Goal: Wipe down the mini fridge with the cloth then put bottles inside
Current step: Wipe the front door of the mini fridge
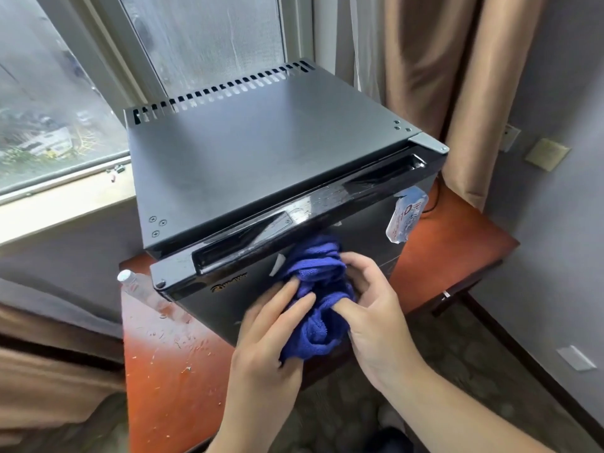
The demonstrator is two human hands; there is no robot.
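A black mini fridge stands on a reddish wooden table, its door shut and facing me. A bunched blue cloth is pressed against the upper part of the door. My left hand grips the cloth's lower left part. My right hand holds its right side, fingers dug into the folds. A clear plastic bottle with a white cap lies on the table left of the fridge. A white and blue sticker hangs on the door's right side.
A window and its sill lie behind and left of the fridge. Brown curtains hang at the right. The table top is scratched at the front left. A wall socket sits on the grey wall at right. Patterned carpet lies below.
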